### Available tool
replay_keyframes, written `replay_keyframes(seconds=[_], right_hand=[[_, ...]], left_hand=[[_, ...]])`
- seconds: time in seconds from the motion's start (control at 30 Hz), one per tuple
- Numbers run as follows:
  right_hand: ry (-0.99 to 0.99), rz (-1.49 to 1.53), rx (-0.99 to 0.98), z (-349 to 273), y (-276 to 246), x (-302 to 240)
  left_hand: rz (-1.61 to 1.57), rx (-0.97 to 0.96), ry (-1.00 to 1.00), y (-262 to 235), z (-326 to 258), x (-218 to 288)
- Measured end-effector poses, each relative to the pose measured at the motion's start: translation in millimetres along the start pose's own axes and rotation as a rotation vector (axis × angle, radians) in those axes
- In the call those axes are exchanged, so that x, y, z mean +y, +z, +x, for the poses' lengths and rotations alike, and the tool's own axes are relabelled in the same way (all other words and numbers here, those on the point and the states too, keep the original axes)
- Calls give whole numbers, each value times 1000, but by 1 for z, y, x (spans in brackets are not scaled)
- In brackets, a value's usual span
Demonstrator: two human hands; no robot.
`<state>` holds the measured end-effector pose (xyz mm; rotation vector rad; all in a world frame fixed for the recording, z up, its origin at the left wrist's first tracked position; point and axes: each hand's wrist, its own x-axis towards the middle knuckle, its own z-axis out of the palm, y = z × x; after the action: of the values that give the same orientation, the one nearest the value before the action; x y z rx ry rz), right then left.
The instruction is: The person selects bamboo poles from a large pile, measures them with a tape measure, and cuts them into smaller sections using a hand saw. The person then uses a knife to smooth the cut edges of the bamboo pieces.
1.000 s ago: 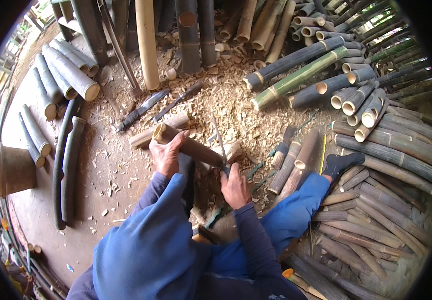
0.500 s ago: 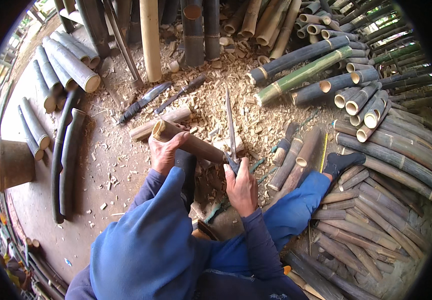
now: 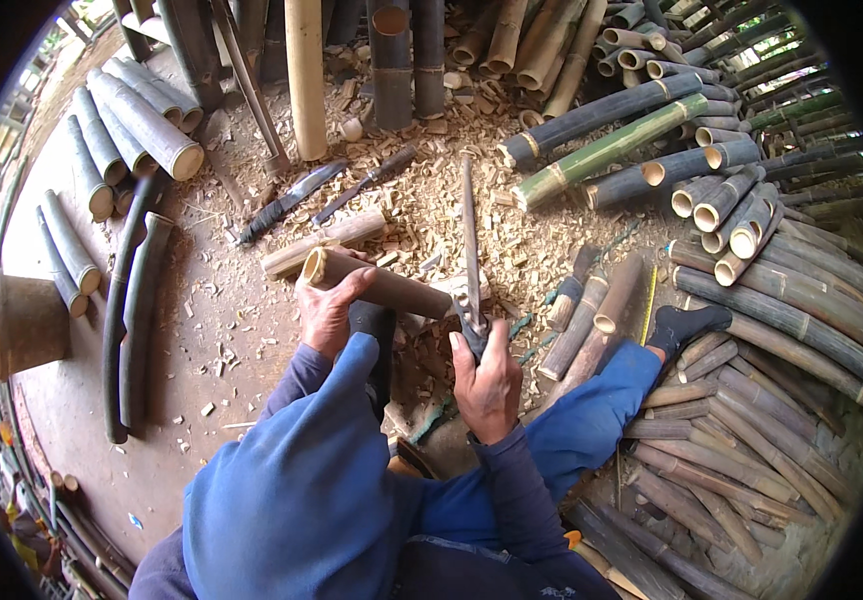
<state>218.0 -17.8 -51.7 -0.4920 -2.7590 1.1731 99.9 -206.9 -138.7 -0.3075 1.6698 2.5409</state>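
Note:
My left hand (image 3: 326, 312) grips a short bamboo tube (image 3: 384, 287) near its open left end. The tube lies slanted across my left leg, its far end reaching toward the knife. In my right hand (image 3: 490, 388), the fingers wrap around the dark handle of a long, narrow knife (image 3: 471, 235). Its blade points up and away from me, just right of the tube's end. Beyond the tube, a paler bamboo piece (image 3: 327, 244) rests on the ground among wood chips. Two more knives lie farther off, one with a dark wrapped handle (image 3: 268, 217) and one slim knife (image 3: 364, 186).
Wood chips (image 3: 432, 215) cover the floor ahead. Stacked bamboo lengths (image 3: 732, 450) fill the right side, with a green bamboo pole (image 3: 607, 152) at the upper right. At left stand a bucket (image 3: 24, 325) and long dark bamboo pieces (image 3: 142, 320). A yellow measuring tape (image 3: 649, 305) lies near my right foot.
My right hand has moved slightly toward me and to the right, and the knife has turned more upright, away from the tube's end. The left hand and tube have barely shifted.

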Motion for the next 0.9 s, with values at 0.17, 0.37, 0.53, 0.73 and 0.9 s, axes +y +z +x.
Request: replay_keyframes(seconds=[0.17,0.37,0.53,0.73,0.9], right_hand=[[143,-386,-170,-2,45,62],[46,-38,-72,-2,5,4],[189,-250,-85,-8,55,74],[47,-125,-93,3,19,39],[62,-14,15,-11,29,48]], left_hand=[[21,-140,54,8,-4,5],[39,-114,57,1,-6,2],[90,-156,58,6,-3,-3],[205,-260,88,-14,4,9],[260,-292,-30,-31,1,8]])
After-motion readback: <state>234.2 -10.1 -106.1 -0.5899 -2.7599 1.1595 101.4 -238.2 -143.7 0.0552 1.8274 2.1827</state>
